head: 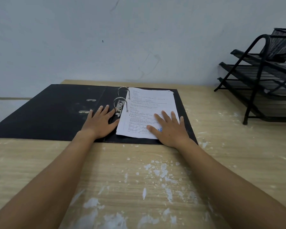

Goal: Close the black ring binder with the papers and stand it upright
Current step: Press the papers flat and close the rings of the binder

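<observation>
Worktop (139,187): pale wood grain, near part flecked with white paint-like smears; both bare forearms reach across it from the bottom edge.
Left hand (100,121): flat, palm down, fingers spread, on the inside of the black ring binder's spine area; thumb points toward the lever clamp, nothing gripped.
Right hand (169,129): flat, palm down, fingers spread, pressing the near right corner of the papers; nothing pinched.
Black ring binder (53,111): lies open and flat on the far half of the worktop, against the wall; left cover overhangs the worktop's left edge.
Binder cover detail: two metal-rimmed slots (91,100) in the left cover, the nearer one just beside the left fingertips.
Rings (122,95): two metal arches, appear closed, standing upright between the hands.
Lever clamp (119,107): metal, at the base of the nearer ring; whether up or down cannot be told.
Papers (149,106): white printed stack threaded on the rings, lying on the right cover; text too small to read.
Mesh tray rack (261,83): black, tiered, on the worktop's far right, well apart from the binder.
Wall (106,38): pale, scuffed, directly behind the binder.
</observation>
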`<move>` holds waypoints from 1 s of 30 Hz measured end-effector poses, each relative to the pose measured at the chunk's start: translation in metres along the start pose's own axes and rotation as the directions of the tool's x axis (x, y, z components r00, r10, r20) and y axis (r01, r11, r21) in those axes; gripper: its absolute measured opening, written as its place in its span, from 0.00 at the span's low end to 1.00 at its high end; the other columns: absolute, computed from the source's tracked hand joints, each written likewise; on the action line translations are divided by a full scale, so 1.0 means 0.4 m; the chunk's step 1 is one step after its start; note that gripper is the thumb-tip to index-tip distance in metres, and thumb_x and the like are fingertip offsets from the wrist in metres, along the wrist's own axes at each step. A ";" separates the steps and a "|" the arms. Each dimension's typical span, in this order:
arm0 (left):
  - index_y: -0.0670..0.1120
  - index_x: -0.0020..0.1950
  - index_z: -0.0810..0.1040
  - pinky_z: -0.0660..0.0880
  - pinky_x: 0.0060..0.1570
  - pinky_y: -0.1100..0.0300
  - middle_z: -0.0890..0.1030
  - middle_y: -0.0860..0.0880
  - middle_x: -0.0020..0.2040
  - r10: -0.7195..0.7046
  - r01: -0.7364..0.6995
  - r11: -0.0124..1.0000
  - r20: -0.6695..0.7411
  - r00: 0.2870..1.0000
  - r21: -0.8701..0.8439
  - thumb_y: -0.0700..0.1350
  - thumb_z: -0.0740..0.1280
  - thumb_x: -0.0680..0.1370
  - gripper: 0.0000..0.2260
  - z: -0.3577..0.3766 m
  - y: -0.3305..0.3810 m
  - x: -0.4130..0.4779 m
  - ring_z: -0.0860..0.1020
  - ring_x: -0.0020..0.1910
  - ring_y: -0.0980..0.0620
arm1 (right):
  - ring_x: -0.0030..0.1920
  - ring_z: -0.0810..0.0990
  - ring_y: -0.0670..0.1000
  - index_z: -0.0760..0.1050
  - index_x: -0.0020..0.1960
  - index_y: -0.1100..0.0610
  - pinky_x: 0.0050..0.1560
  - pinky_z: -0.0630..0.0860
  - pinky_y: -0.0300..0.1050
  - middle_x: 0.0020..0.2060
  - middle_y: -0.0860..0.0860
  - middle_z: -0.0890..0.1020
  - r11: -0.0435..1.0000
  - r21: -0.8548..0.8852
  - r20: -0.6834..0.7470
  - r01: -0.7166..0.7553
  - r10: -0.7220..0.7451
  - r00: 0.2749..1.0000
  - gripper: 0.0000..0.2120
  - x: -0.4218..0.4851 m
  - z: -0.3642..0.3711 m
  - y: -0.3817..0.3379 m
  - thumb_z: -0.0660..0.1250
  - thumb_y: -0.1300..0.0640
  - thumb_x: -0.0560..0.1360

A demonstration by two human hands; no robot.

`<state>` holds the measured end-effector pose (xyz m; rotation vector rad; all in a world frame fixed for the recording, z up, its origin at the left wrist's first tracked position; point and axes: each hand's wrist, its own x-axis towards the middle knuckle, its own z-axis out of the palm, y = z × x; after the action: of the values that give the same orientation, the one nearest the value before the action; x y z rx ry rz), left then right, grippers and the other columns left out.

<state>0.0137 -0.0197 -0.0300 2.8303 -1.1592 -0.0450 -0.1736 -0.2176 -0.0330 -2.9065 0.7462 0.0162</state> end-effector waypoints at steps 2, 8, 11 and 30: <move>0.55 0.78 0.47 0.41 0.75 0.42 0.46 0.49 0.80 -0.005 0.005 1.000 0.003 1.000 0.010 0.65 0.45 0.77 0.31 0.002 0.004 0.001 0.43 0.78 0.49 | 0.78 0.37 0.57 0.44 0.79 0.43 0.74 0.35 0.64 0.79 0.47 0.43 1.000 0.000 -0.002 0.001 -0.001 1.000 0.39 0.000 0.000 0.000 0.41 0.26 0.73; 0.54 0.78 0.46 0.41 0.74 0.41 0.46 0.49 0.80 -0.029 0.029 1.000 0.007 1.000 0.003 0.66 0.45 0.77 0.32 0.004 0.029 -0.004 0.42 0.78 0.49 | 0.78 0.37 0.56 0.44 0.79 0.42 0.74 0.35 0.64 0.79 0.47 0.43 1.000 0.003 0.001 0.005 -0.005 1.000 0.39 -0.004 -0.001 0.016 0.40 0.26 0.72; 0.54 0.78 0.46 0.41 0.74 0.40 0.46 0.49 0.80 -0.025 0.025 1.000 0.001 1.000 -0.012 0.66 0.46 0.77 0.33 0.006 0.062 -0.003 0.43 0.78 0.48 | 0.78 0.37 0.55 0.44 0.79 0.42 0.74 0.35 0.63 0.79 0.46 0.43 1.000 0.004 -0.001 -0.002 0.002 1.000 0.39 -0.012 -0.009 0.047 0.40 0.26 0.72; 0.52 0.78 0.50 0.38 0.73 0.41 0.47 0.52 0.80 0.023 -0.022 0.994 0.008 1.000 -0.109 0.60 0.46 0.80 0.27 0.030 0.283 0.038 0.43 0.78 0.50 | 0.78 0.39 0.53 0.45 0.78 0.42 0.75 0.37 0.62 0.79 0.45 0.44 0.999 0.011 -0.002 -0.042 0.042 0.999 0.38 -0.058 -0.043 0.268 0.41 0.26 0.73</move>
<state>-0.0553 -0.1114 -0.0320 2.7242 -1.1535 -0.1158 -0.2458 -0.3020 -0.0293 -2.8810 0.8053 0.0130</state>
